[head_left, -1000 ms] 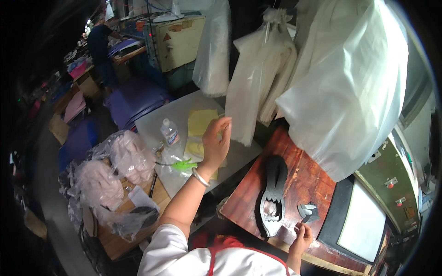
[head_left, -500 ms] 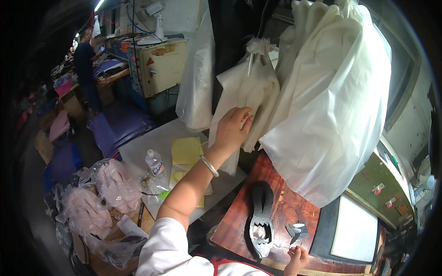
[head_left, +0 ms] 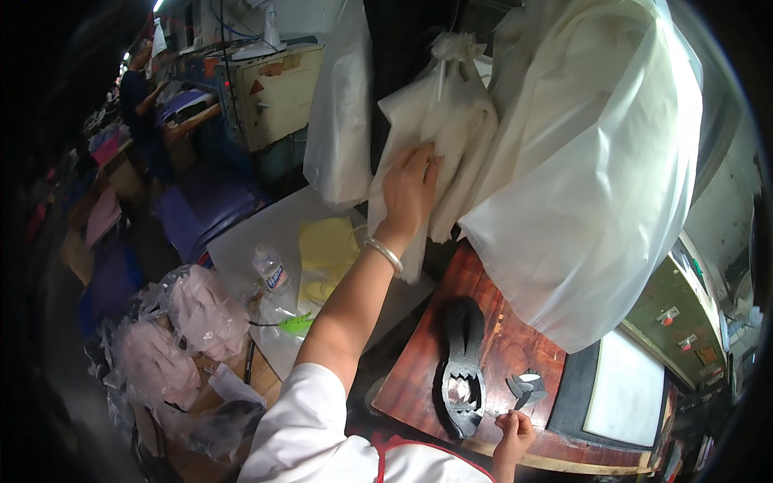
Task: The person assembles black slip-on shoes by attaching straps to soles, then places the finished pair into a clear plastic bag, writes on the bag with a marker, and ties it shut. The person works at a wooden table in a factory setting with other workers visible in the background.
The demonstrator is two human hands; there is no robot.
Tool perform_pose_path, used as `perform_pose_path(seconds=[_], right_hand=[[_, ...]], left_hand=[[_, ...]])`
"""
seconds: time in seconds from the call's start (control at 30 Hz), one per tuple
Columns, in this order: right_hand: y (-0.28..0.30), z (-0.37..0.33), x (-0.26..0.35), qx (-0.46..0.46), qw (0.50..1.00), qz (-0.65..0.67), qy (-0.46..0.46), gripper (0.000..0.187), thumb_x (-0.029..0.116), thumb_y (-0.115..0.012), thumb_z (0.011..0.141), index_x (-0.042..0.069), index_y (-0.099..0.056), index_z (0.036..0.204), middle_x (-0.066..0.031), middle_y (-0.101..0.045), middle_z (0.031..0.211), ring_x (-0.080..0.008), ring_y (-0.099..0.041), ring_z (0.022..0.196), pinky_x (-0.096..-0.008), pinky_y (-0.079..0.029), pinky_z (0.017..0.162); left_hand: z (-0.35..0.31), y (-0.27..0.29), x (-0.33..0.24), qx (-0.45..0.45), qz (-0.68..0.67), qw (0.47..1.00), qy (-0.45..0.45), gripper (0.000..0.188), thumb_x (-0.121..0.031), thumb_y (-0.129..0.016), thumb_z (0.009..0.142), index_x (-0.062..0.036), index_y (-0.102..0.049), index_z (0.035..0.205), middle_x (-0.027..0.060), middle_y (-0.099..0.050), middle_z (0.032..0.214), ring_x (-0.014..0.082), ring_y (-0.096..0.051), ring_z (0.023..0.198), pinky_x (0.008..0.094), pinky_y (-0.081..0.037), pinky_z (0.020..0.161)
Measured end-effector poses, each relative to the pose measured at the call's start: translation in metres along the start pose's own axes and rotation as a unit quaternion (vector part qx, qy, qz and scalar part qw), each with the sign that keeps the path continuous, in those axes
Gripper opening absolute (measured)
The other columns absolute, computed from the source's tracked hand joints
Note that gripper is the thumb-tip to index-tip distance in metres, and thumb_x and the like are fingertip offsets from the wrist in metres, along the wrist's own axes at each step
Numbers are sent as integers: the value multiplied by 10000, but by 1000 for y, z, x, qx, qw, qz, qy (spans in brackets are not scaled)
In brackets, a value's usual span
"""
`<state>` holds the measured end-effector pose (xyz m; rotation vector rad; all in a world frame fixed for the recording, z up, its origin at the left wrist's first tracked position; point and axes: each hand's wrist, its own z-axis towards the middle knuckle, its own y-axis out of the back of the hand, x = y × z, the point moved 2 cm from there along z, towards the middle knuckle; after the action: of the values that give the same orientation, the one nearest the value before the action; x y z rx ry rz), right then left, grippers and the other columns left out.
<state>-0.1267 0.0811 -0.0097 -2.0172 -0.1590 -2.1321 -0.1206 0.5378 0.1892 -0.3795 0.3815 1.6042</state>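
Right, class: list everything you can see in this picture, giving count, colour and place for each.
Hanging plastic bags: several, whitish, above the bench.
Sole-shaped black piece: one, on the reddish wooden board.
Water bottle: one, clear, on the grey table.
Yellow sheets: a stack, beside the bottle.
Bagged pink material: two bundles, lower left.
Co-worker: one, far left.
Left hand: on a hanging bag, bracelet at the wrist.
Right hand: at the board's near edge.

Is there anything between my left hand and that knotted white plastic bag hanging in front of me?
Nothing visible stands between them. The left hand already lies flat against the knotted white plastic bag. The larger translucent bag hangs to its right and another white bag to its left, neither in front of the hand.
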Motion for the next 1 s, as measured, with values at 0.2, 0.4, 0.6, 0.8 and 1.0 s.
perform_pose_path(seconds=[0.2, 0.4, 0.6, 0.8, 1.0], right_hand=[[0, 3, 6, 31, 998, -45, 31, 167, 143, -583, 937, -15, -633, 922, -74, -641, 753, -140, -605, 688, -274, -514, 662], [-11, 6, 13, 111, 991, -71, 15, 179, 162, -553, 958, 0, -622, 921, -61, -615, 741, -124, -575, 687, -242, -471, 661], [-57, 3, 37, 215, 976, -39, 4, 267, 233, -501, 990, -9, -612, 983, -85, -616, 787, -163, -578, 723, -254, -465, 676], [-116, 3, 37, 226, 968, -103, -47, 514, 399, -434, 983, -17, -462, 1282, -180, -552, 1166, -291, -545, 1088, -457, -446, 947], [-152, 7, 19, 302, 951, 38, -59, 462, 310, -506, 945, -23, -494, 1265, -180, -577, 1156, -278, -581, 1031, -421, -481, 889]], left_hand=[[-2, 20, -18, -20, 57, 989, -132, 178, -237, -710, 789, -114, -629, 689, 51, -573, 674, 252, -599, 563, 351, -474, 503], [-42, 38, -50, 133, 2, 982, -131, 73, -150, -575, 785, -135, -593, 854, 65, -597, 849, 256, -641, 713, 397, -507, 564], [-121, 106, -98, 133, -151, 973, -116, 148, -216, -604, 791, -105, -529, 729, 55, -508, 754, 250, -586, 684, 384, -461, 531], [-193, 173, -145, 280, -456, 822, 195, 102, -128, -590, 852, -68, -595, 934, 123, -558, 1016, 253, -587, 915, 388, -488, 738], [-234, 225, -150, 421, -459, 763, 173, 108, -95, -561, 924, 0, -591, 965, 141, -614, 981, 297, -610, 906, 381, -478, 761]])
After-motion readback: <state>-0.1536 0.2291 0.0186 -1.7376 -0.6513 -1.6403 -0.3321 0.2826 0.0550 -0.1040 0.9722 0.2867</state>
